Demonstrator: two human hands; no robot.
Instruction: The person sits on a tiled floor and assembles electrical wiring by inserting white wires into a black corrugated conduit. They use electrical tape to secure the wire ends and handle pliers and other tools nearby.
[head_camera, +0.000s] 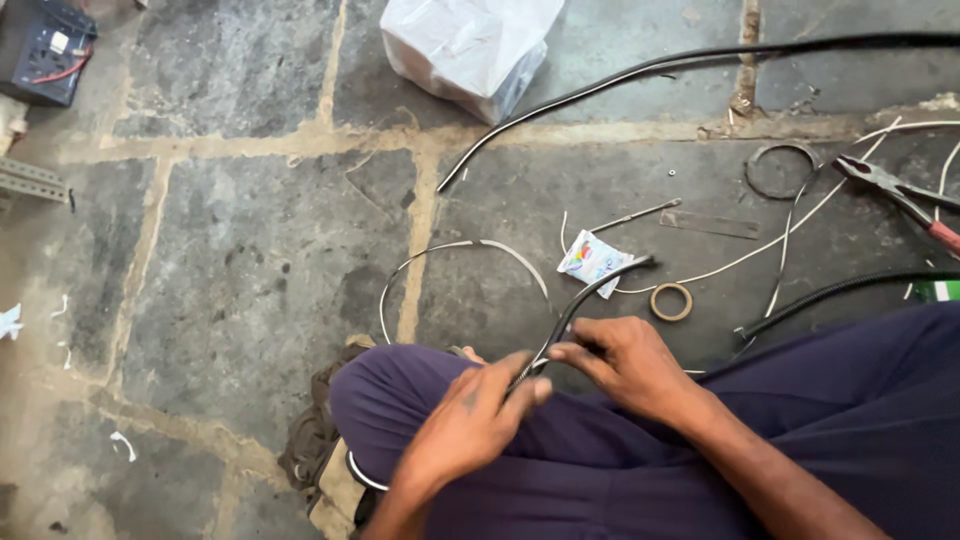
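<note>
Both hands are working on a thin black cable over the person's lap, just above a knee in dark purple trousers. The left hand is closed around the cable low down, thumb and fingers pinching it. The right hand grips the same cable just beside the left, fingers curled tight on it. From the hands the cable curves up and to the right, with its free end hanging over the stone floor.

As for containers, there's a white plastic bag at the top of the floor with something boxy inside, can't tell what. A small printed sachet lies just past the cable's tip, looks torn open, contents not visible.

Scattered nearby: a small roll of tape, red-handled pliers off to the right, a thick black cable running across the top, thin white wires, and a dark extension board in the top left corner.
</note>
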